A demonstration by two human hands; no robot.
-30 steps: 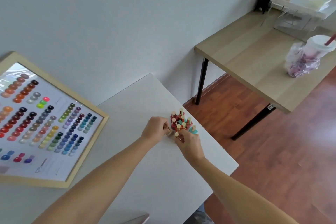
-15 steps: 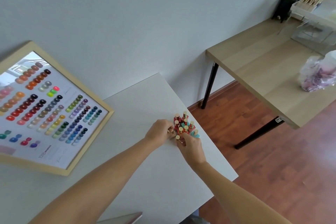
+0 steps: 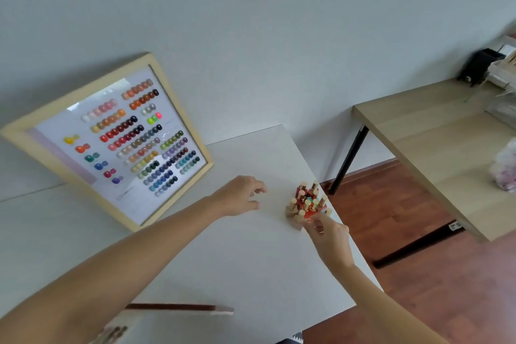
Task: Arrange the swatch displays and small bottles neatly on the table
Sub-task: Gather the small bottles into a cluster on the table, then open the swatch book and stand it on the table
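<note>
The little bottles (image 3: 307,204) sat bunched together near the right edge of the white table (image 3: 245,260), mostly red with pale caps. The right hand (image 3: 328,234) was at the near side of the bunch, fingertips pinching what looked like one bottle, though it's too blurry to be sure. The left hand (image 3: 240,195) hovered just left of them, fingers loosely curled, holding nothing. The framed swatch board (image 3: 120,137) leaned against the wall at the back left of the table.
</note>
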